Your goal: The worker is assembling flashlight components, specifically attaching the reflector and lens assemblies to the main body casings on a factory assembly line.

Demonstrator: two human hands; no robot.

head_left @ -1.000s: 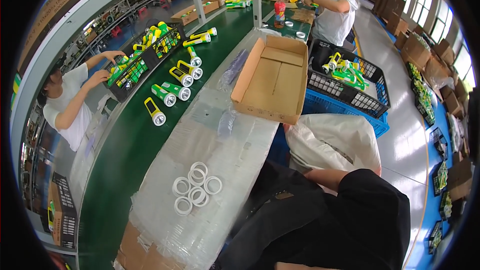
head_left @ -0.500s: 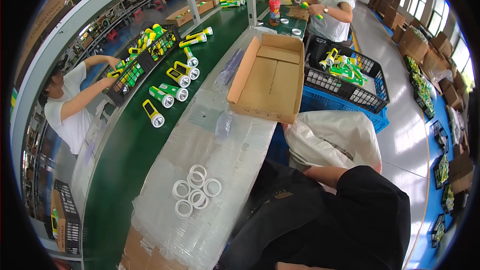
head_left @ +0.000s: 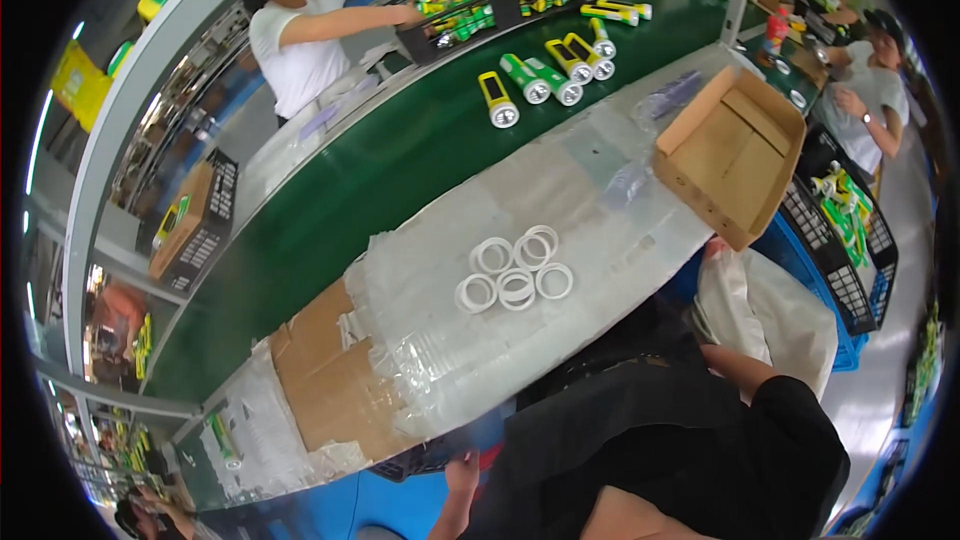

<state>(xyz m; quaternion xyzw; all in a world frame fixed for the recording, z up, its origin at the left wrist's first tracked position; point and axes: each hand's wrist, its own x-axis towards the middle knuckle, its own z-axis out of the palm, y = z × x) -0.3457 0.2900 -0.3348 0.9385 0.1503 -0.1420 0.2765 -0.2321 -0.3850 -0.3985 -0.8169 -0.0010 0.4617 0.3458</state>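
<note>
My right forearm (head_left: pixel 742 370) reaches to the white woven sack (head_left: pixel 790 315) beside the table; the sack hides the hand, so what it touches does not show. Below the table edge is my left hand (head_left: pixel 462 472), close to a dark crate (head_left: pixel 415 462) and something red; its fingers are too indistinct to read. Several white rings (head_left: pixel 570 285) lie clustered, some overlapping, on the plastic-covered cardboard worktop (head_left: pixel 450 240). An open, shallow cardboard box (head_left: pixel 700 202) rests at the worktop's far right end.
Green-and-yellow flashlights (head_left: pixel 495 98) stand on the green belt (head_left: pixel 390 170). Across it, a co-worker (head_left: pixel 300 35) reaches into a black crate of flashlights (head_left: pixel 440 40). Another person (head_left: pixel 860 105) is at right, near a black crate (head_left: pixel 835 285) stacked over a blue one (head_left: pixel 850 350).
The view has swung left, shifting the rings, box and sack rightward in it. My left hand now shows below the table. The far-right person's hand has moved toward their chest.
</note>
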